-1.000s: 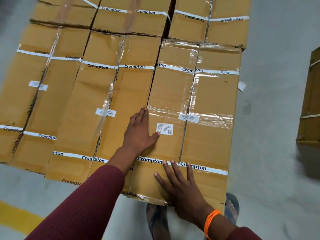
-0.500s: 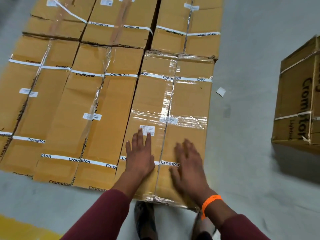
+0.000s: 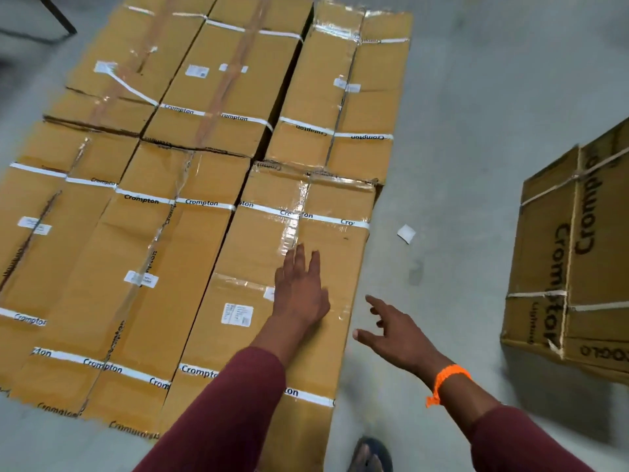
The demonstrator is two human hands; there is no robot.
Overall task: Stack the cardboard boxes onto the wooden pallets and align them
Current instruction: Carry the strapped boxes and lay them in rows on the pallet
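Grey concrete floor (image 3: 476,131), seen from above. Flat layer of cardboard boxes (image 3: 190,233) on it: six tops in view, two rows of three, long sides touching or nearly so, white Crompton straps across each. What they sit on is hidden under them.

Near-right box (image 3: 252,260) is the one being handled. Its far end butts against the box behind, and its left side runs along the middle box with a thin dark seam between them.

Left hand (image 3: 301,294): palm down on top of that box, right of the white label (image 3: 237,315). Grip spread, fingers straight, pointing away from the person, holding nothing.

Right hand (image 3: 398,338): off the box, over bare floor just beside its right edge. Grip spread, fingers splayed and blurred, holding nothing. Orange wristband (image 3: 451,378) on that wrist. Maroon sleeves (image 3: 221,420) on both arms.

Separate box (image 3: 578,267) at the right, well apart from the layer, turned at an angle to it, strapped, Crompton printed on its face. White paper scrap (image 3: 406,233) on the floor between it and the layer. A shoe (image 3: 371,454) at the bottom edge.
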